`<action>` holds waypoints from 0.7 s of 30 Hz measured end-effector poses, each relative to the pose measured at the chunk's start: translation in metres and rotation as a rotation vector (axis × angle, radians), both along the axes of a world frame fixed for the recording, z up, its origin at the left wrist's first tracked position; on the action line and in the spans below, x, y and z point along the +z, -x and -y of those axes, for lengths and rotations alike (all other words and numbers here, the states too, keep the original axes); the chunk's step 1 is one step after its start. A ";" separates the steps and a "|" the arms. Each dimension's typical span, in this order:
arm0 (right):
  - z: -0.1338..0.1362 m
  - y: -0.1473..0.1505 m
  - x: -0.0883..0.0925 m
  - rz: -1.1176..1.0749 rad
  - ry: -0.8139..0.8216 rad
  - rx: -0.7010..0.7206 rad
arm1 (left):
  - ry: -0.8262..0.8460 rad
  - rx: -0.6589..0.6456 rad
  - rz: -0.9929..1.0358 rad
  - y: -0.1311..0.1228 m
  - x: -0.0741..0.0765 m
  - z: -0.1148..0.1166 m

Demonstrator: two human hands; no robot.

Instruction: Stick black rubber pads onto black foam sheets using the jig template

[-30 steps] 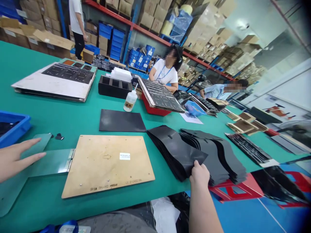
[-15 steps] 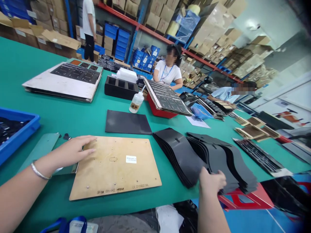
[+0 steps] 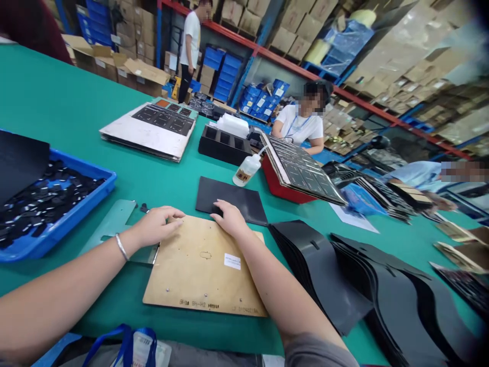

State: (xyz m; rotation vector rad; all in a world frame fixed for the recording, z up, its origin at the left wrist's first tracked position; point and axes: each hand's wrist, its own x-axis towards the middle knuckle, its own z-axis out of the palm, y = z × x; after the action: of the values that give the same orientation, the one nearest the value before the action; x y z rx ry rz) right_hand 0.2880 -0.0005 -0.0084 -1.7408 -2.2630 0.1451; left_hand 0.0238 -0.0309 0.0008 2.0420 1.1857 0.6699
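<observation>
A tan wooden board (image 3: 198, 272) with a small white label lies flat on the green table (image 3: 49, 102) in front of me. My left hand (image 3: 155, 225), a silver bangle on its wrist, rests on the board's far left corner with the fingers curled over the edge. My right hand (image 3: 228, 218) lies at the board's far edge, fingers stretched forward onto a flat black sheet (image 3: 233, 200) just behind it. A pale green hinged plate (image 3: 114, 224) sticks out from under the board on the left. Fanned stacks of black cut sheets (image 3: 344, 275) lie to the right.
A blue bin (image 3: 57, 224) of small black pieces stands at the left. Behind are a white squeeze bottle (image 3: 246, 171), a black divided tray (image 3: 223, 145), a die board on a red block (image 3: 298, 171) and a large white-and-black board (image 3: 151, 130). Other people work across the table; one stands by the shelves.
My right hand left the black sheet stack and reached across to the board's far edge. My left hand slid further along the board's corner. The view swung left and down.
</observation>
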 end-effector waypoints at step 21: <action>-0.030 0.005 -0.002 0.122 0.058 0.094 | 0.080 -0.069 0.047 -0.003 -0.002 0.001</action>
State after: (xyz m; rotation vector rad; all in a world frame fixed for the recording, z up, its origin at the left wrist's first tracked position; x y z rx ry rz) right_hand 0.2833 0.0291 -0.0106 -1.7159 -2.4518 0.1286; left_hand 0.0264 -0.0318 -0.0017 1.9800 1.0932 0.6241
